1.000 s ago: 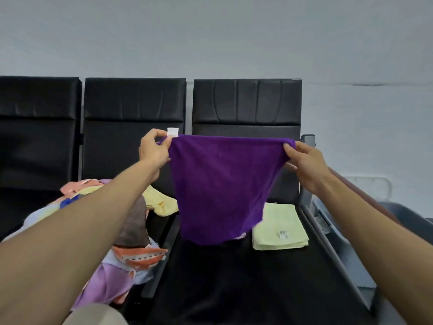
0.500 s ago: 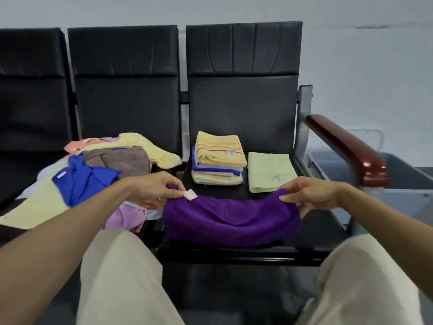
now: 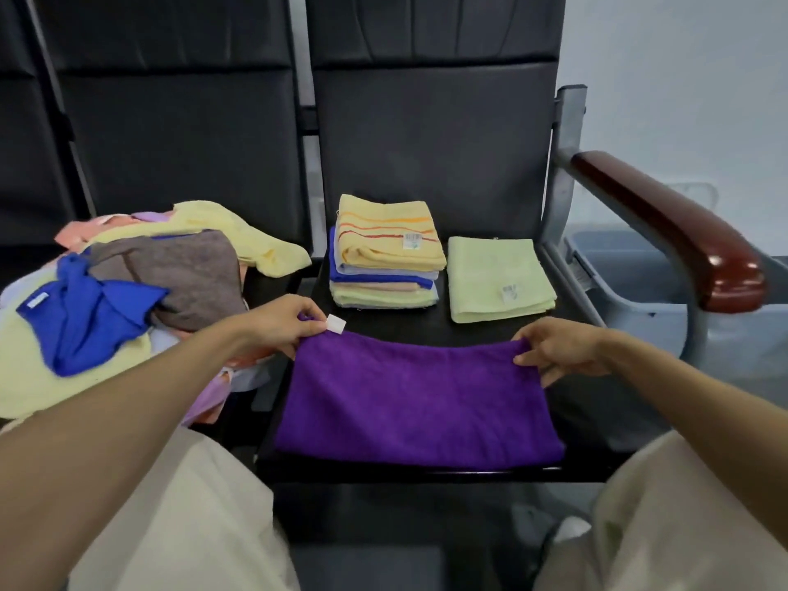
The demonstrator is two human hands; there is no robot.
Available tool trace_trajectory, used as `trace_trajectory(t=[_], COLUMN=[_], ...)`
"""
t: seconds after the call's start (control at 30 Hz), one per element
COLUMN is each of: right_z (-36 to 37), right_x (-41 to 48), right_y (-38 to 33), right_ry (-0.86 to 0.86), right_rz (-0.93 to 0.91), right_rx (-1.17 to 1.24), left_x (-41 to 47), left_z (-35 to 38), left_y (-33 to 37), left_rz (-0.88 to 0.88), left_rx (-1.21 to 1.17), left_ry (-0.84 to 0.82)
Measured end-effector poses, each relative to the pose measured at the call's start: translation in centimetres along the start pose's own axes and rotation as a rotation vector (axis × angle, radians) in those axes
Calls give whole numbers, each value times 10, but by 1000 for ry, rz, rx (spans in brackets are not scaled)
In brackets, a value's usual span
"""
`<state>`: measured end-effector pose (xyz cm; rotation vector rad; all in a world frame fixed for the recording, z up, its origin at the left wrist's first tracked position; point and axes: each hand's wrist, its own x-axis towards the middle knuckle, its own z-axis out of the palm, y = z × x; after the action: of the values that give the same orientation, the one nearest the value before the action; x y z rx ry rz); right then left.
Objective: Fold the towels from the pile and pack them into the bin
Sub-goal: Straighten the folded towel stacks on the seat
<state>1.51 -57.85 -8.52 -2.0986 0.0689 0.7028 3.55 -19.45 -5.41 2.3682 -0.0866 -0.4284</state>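
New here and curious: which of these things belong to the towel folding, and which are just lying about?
Job: purple towel, pinched by the left hand and right hand; unfolded pile; folded stack; folded green towel; grey bin.
Just there: black seats; wooden armrest.

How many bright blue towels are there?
2. One crumpled blue towel lies on the messy pile at left; one folded blue towel sits inside the stack on the seat. More may be hidden.
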Motion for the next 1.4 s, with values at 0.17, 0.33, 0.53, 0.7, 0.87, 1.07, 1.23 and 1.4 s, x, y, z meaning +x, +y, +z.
trace_trajectory(t=[0.17, 0.33, 0.53, 0.7, 0.87, 1.07, 1.23, 1.4], right_z=[5, 9, 12, 8, 7, 10, 11, 10], right_x=[21, 25, 33, 37, 29, 31, 31, 31], right_y=[5, -8, -11, -6, -19, -20, -16, -17], right_ry=[90, 148, 190, 229, 224, 216, 203, 178], right_rz=[15, -6, -149, -257, -285, -254, -237, -203], right_rx=[-178, -460, -779, -833, -805, -753, -752, -713], left_x=[32, 38, 42, 39, 26, 31, 34, 31], left_z=[26, 29, 26, 17, 6, 17, 26, 29], left_y=[-30, -38, -39, -35, -22, -26, -29, -23], left_rz=[42, 129, 193, 232, 264, 300, 270, 267], left_rx=[231, 371, 509, 478, 526, 620, 705, 802], left_ry=[100, 129, 29, 62, 113, 58, 18, 44])
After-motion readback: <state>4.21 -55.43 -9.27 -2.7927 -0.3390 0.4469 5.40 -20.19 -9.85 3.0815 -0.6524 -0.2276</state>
